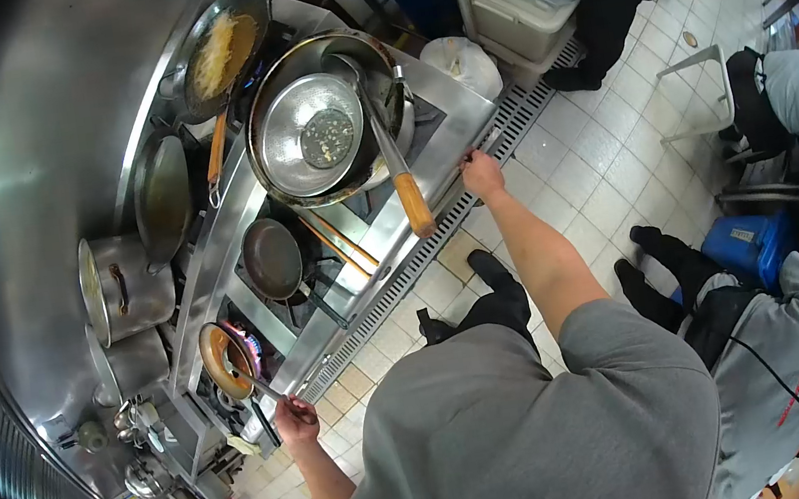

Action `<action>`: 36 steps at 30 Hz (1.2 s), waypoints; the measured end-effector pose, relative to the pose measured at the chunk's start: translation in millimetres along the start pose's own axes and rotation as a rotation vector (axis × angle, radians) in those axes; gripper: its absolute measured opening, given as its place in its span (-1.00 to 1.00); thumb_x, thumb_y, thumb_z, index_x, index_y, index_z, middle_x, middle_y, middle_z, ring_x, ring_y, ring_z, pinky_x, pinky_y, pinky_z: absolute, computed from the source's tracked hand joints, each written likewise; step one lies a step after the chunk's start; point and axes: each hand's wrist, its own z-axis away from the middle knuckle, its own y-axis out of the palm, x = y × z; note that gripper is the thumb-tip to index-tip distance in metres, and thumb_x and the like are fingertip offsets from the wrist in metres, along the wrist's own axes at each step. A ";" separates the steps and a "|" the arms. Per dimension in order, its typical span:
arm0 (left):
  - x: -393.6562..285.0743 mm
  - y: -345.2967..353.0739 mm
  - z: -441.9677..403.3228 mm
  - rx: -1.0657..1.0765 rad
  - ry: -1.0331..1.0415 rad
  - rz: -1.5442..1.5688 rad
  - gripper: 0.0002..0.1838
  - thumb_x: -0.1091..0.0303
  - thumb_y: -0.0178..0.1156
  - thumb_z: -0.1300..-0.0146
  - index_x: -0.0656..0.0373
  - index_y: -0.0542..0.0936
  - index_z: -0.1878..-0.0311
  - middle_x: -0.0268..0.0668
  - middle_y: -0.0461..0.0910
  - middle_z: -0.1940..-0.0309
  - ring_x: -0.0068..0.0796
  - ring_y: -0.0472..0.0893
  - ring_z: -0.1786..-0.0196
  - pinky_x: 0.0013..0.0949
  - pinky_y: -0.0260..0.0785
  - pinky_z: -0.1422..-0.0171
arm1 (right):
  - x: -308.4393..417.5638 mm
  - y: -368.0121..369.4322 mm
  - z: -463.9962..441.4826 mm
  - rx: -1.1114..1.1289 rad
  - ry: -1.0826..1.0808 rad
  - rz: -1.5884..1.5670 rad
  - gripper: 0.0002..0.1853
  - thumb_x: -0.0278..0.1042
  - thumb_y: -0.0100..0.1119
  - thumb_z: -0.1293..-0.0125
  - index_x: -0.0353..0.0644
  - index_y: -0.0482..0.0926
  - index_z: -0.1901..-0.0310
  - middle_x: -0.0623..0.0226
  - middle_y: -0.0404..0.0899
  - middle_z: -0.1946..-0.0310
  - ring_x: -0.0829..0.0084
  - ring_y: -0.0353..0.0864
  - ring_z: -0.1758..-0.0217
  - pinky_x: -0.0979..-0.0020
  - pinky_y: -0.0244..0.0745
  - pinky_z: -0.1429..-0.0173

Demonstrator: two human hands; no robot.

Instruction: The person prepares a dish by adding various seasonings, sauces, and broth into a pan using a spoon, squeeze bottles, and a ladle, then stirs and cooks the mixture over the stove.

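My left hand [296, 420] is closed around the handle of a metal ladle [258, 382]. The ladle's head dips into a small pan [207, 361] of orange-brown sauce over a lit burner. The pan's black handle [265, 424] points down beside that hand. My right hand [481, 175] is at the stove's front edge, its fingers curled at the rim; whatever they grip is too small to make out. Nearest to it, a round strainer [276, 155] with a wooden handle [414, 205] rests over a large wok [260, 172], the handle jutting past the edge.
An empty frying pan [271, 256] and long wooden chopsticks [343, 245] lie on the stove. Behind are a wok [197, 94] with pale food in oil, another dark wok [163, 200] and tall pots [142, 283]. Co-workers [774, 331] stand behind and right; a drain grate [405, 294] runs along the floor.
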 end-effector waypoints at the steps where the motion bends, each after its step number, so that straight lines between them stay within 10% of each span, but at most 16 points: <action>1: -1.8 -0.7 -1.7 0.007 -0.004 -0.018 -0.77 0.17 0.06 -0.50 0.10 0.56 0.17 -0.36 0.66 0.32 -0.50 0.59 0.40 -0.41 0.54 0.27 | -0.2 -0.2 1.3 -0.001 0.008 0.000 -0.71 -0.18 0.20 -0.37 -0.09 0.68 -0.02 -0.04 0.72 0.04 -0.10 0.65 -0.13 0.00 0.54 -0.19; 19: 5.3 18.9 13.5 0.177 0.033 0.031 -0.72 0.14 0.08 -0.50 0.19 0.56 0.15 -0.29 0.66 0.29 -0.41 0.60 0.35 -0.35 0.55 0.17 | -36.0 16.6 6.2 -0.012 -0.132 -0.133 -0.60 -0.04 0.14 -0.44 -0.08 0.61 -0.17 -0.03 0.69 -0.04 -0.15 0.61 -0.15 -0.03 0.50 -0.20; 30: -6.8 7.4 37.0 0.459 0.012 0.047 -0.63 0.12 0.13 -0.46 0.30 0.54 0.01 -0.07 0.63 0.04 -0.17 0.62 -0.02 -0.17 0.53 -0.11 | -41.7 67.7 25.8 0.093 -0.034 0.161 -0.42 0.06 -0.11 -0.54 -0.34 0.63 -0.14 -0.24 0.54 -0.24 -0.15 0.48 -0.37 0.02 0.38 -0.44; 32: -11.3 -13.7 26.1 0.580 -0.023 0.131 -0.67 0.17 0.13 -0.46 0.29 0.52 -0.03 -0.07 0.62 0.00 -0.17 0.62 -0.04 -0.15 0.54 -0.12 | -73.3 113.2 50.4 0.174 -0.326 0.476 -0.36 0.11 -0.02 -0.51 -0.49 0.64 -0.02 -0.27 0.64 -0.08 -0.16 0.63 -0.21 0.03 0.52 -0.31; 34: -14.9 -29.8 27.3 0.686 -0.027 0.162 -0.72 0.30 0.11 -0.46 0.24 0.48 -0.11 -0.06 0.61 -0.07 -0.15 0.61 -0.10 -0.11 0.56 -0.16 | -39.0 128.2 137.1 0.657 -0.129 0.418 -0.62 -0.13 0.18 -0.38 -0.37 0.72 0.16 0.03 0.71 0.27 0.18 0.74 0.38 0.12 0.67 0.46; 36: -14.0 -46.8 18.5 0.706 -0.017 0.186 -0.71 0.42 0.05 -0.47 0.20 0.42 -0.20 -0.06 0.60 -0.11 -0.12 0.62 -0.15 -0.08 0.57 -0.20 | -12.6 153.1 246.4 0.940 -0.162 0.264 -0.61 -0.13 0.25 -0.33 -0.28 0.64 -0.02 0.16 0.71 0.24 0.32 0.75 0.31 0.24 0.69 0.44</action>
